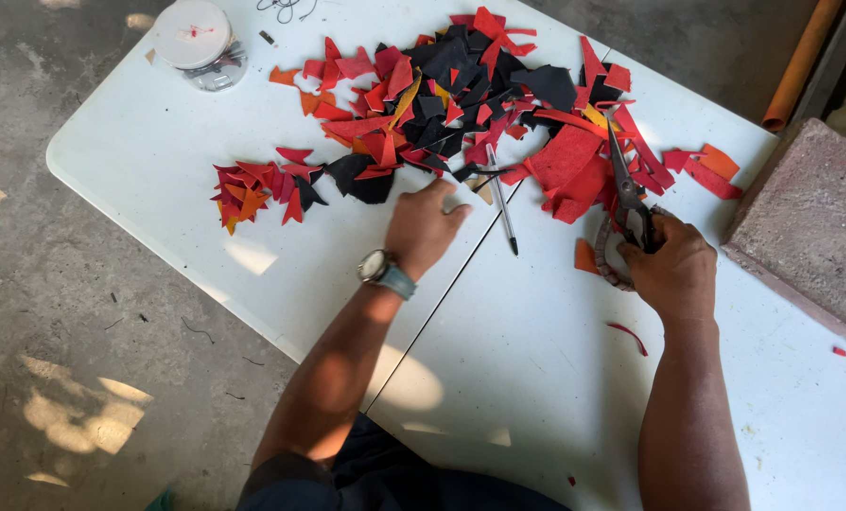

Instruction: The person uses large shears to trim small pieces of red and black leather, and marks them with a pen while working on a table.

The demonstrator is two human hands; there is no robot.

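Now right fingers (652,248) grip the scissors (626,185), while left fingers (442,194) press loose onto scraps (461,104).

At your eleven o'clock a round clear container with a white lid (194,40) sits on the white tabletop (158,132). At three o'clock lies a rough stone block (813,222); at one o'clock, an orange pipe (801,61).
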